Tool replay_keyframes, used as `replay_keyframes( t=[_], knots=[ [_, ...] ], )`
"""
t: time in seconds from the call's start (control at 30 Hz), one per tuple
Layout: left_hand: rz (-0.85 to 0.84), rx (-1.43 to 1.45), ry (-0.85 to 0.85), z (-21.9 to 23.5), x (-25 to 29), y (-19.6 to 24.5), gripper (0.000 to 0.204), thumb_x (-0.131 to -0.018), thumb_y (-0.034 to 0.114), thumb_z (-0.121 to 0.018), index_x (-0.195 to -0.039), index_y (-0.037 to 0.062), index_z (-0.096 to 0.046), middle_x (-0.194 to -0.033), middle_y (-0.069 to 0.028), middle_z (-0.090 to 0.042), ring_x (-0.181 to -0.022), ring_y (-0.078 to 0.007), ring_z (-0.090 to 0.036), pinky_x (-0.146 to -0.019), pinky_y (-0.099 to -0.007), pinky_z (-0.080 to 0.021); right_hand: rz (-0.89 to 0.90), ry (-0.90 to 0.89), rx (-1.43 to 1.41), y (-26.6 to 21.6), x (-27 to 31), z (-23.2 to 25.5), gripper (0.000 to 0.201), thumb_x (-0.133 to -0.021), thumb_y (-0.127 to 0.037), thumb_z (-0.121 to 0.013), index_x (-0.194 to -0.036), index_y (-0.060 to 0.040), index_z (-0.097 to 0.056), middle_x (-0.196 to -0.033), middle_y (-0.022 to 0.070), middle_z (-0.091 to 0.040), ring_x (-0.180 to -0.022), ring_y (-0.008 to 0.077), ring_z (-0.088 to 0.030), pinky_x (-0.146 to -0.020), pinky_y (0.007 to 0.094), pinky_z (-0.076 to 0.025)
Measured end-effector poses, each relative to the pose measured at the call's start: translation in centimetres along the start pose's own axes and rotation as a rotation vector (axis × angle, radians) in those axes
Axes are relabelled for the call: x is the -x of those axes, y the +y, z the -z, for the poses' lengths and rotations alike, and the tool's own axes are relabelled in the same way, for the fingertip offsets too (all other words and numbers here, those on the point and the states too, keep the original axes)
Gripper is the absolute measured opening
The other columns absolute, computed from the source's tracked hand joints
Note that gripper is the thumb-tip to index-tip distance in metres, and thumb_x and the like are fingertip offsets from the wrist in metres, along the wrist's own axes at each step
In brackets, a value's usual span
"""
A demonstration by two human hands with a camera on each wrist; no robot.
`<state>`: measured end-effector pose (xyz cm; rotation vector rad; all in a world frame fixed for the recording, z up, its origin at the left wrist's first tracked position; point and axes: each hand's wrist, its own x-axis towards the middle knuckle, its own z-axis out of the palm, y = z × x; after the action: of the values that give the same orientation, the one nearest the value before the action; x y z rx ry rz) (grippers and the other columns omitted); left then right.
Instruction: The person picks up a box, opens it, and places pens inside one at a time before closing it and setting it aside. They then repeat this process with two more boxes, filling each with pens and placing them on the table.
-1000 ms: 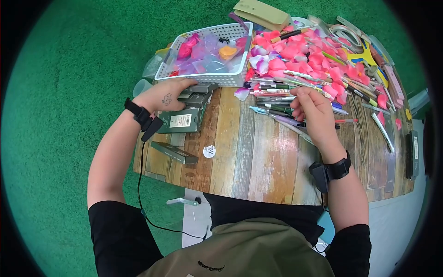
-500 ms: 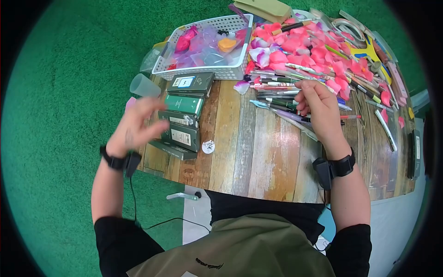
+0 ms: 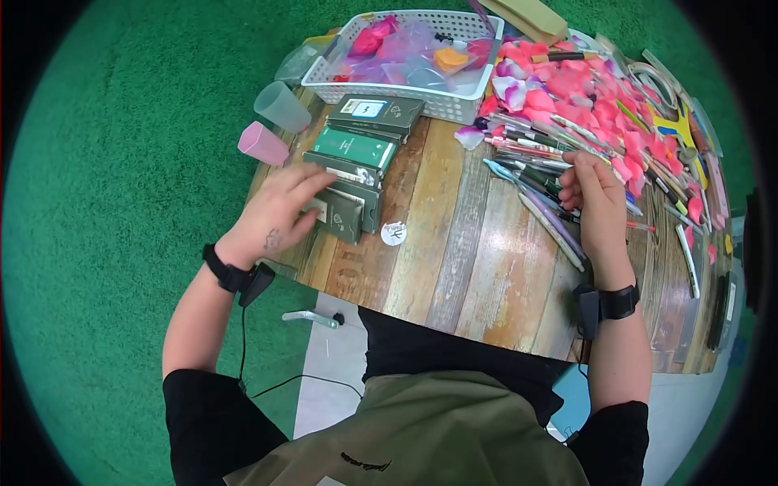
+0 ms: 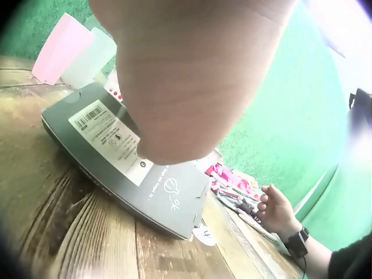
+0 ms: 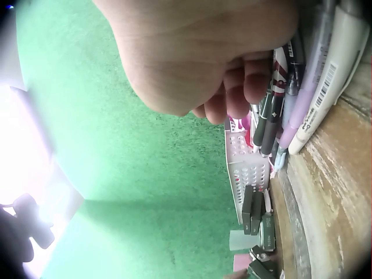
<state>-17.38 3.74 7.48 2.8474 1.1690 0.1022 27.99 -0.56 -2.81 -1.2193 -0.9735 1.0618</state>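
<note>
My left hand [image 3: 275,212] holds the nearest dark green box [image 3: 347,220] at the left of the table, thumb toward me and fingers over its far side. In the left wrist view that box [image 4: 165,203] leans, its barcode label facing the camera and partly covered by the hand. Behind it stand several similar boxes in a row, including a brighter green one [image 3: 355,147] and one with a blue-framed label [image 3: 397,113]. My right hand [image 3: 601,202] hovers by the pile of pens [image 3: 539,174] with loosely curled fingers and nothing visible in them.
A white basket [image 3: 454,107] of bagged petals stands behind the boxes. Pink [image 3: 263,144] and translucent cups [image 3: 284,107] are at the left edge. Pink petals [image 3: 559,81] spread at the back right, near tape rolls [image 3: 652,85]. A round sticker [image 3: 394,234] lies in front.
My left hand drew back from the boxes, then came in over the nearest one, which now stands closer against the row. The head view shifted; my right hand stays by the pens.
</note>
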Motion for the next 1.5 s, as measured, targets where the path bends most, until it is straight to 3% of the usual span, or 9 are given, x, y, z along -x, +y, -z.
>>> replay_keyframes(
  t=[0.03, 0.2, 0.3, 0.5, 0.8, 0.9, 1.13, 1.3, 1.5],
  knots=[
    [0.004, 0.000, 0.082, -0.1, -0.7, 0.2, 0.059, -0.083, 0.001, -0.070, -0.141, 0.0053, -0.059, -0.141, -0.0194, -0.059, -0.132, -0.0411, -0.056, -0.113, -0.0508, -0.044, 0.002, 0.008, 0.000, 0.0, 0.1, 0.1, 0.030, -0.112, -0.030, -0.057, -0.120, -0.0069, -0.074, -0.086, -0.0029, -0.068, -0.072, 0.0052, -0.060, -0.064, 0.0208, -0.047],
    [-0.090, 0.011, -0.075, -1.8, -1.9, -1.2, 0.073, -0.075, -0.004, -0.054, -0.147, 0.0032, -0.053, -0.158, -0.0249, -0.045, -0.149, -0.0452, -0.041, -0.124, -0.0539, -0.034, 0.014, 0.008, 0.005, -0.2, 0.1, 0.4, 0.031, -0.111, -0.031, -0.058, -0.120, -0.0065, -0.074, -0.086, -0.0030, -0.068, -0.072, 0.0052, -0.061, -0.064, 0.0208, -0.047],
    [-0.107, -0.034, -0.119, -1.8, -2.0, -1.3, 0.069, -0.083, 0.013, -0.069, -0.149, 0.0036, -0.052, -0.161, -0.0256, -0.041, -0.151, -0.0466, -0.038, -0.125, -0.0570, -0.031, 0.028, 0.000, 0.016, -0.1, 0.1, 0.4, 0.030, -0.111, -0.031, -0.059, -0.119, -0.0070, -0.074, -0.087, -0.0031, -0.068, -0.072, 0.0048, -0.060, -0.064, 0.0208, -0.046],
    [-0.135, -0.099, -0.088, -2.6, -2.2, -1.0, 0.108, -0.069, 0.056, -0.092, -0.153, 0.0053, -0.049, -0.159, -0.0252, -0.040, -0.151, -0.0485, -0.037, -0.123, -0.0613, -0.031, 0.026, -0.028, 0.050, -0.1, -0.1, 0.5, 0.029, -0.111, -0.031, -0.059, -0.118, -0.0075, -0.075, -0.087, -0.0034, -0.067, -0.072, 0.0044, -0.060, -0.064, 0.0208, -0.046],
    [-0.050, -0.033, -0.125, -1.5, -1.6, -0.6, 0.100, -0.067, 0.028, -0.096, -0.153, 0.0094, -0.050, -0.140, -0.0166, -0.054, -0.121, -0.0400, -0.057, -0.105, -0.0479, -0.046, 0.018, -0.026, 0.073, -0.2, 0.1, 0.4, 0.028, -0.110, -0.032, -0.061, -0.117, -0.0080, -0.075, -0.087, -0.0039, -0.067, -0.072, 0.0038, -0.058, -0.065, 0.0209, -0.046],
    [-0.133, -0.005, -0.053, -1.7, -1.8, 0.0, 0.097, -0.069, 0.028, -0.095, -0.153, 0.0097, -0.050, -0.137, -0.0152, -0.057, -0.121, -0.0392, -0.058, -0.104, -0.0472, -0.047, 0.026, -0.030, 0.067, -0.1, -0.1, 0.3, 0.028, -0.110, -0.032, -0.062, -0.116, -0.0079, -0.075, -0.086, -0.0039, -0.067, -0.072, 0.0036, -0.058, -0.065, 0.0208, -0.046],
    [-0.130, -0.003, -0.230, 1.0, -3.4, 0.2, 0.096, -0.070, 0.021, -0.095, -0.153, 0.0058, -0.049, -0.130, -0.0182, -0.065, -0.117, -0.0397, -0.062, -0.102, -0.0471, -0.049, 0.028, -0.027, 0.084, -0.3, 0.1, 0.1, 0.026, -0.109, -0.031, -0.063, -0.115, -0.0079, -0.074, -0.086, -0.0034, -0.068, -0.073, 0.0034, -0.057, -0.065, 0.0210, -0.046],
    [-0.086, 0.003, 0.030, 5.9, -6.9, 0.2, 0.097, -0.067, 0.016, -0.094, -0.153, 0.0088, -0.050, -0.121, -0.0164, -0.068, -0.116, -0.0390, -0.063, -0.100, -0.0466, -0.050, 0.014, -0.033, 0.070, -0.4, 0.2, 0.0, 0.027, -0.109, -0.031, -0.063, -0.113, -0.0073, -0.074, -0.085, -0.0033, -0.068, -0.073, 0.0034, -0.057, -0.066, 0.0212, -0.047],
    [-0.100, -0.039, -0.058, 6.0, -10.0, -1.2, 0.096, -0.069, 0.014, -0.094, -0.153, 0.0073, -0.049, -0.129, -0.0189, -0.065, -0.124, -0.0411, -0.059, -0.109, -0.0471, -0.046, 0.030, -0.058, 0.060, -0.5, 0.1, 0.1, 0.026, -0.109, -0.031, -0.064, -0.112, -0.0063, -0.074, -0.084, -0.0033, -0.067, -0.073, 0.0037, -0.057, -0.066, 0.0214, -0.047]
  ],
)
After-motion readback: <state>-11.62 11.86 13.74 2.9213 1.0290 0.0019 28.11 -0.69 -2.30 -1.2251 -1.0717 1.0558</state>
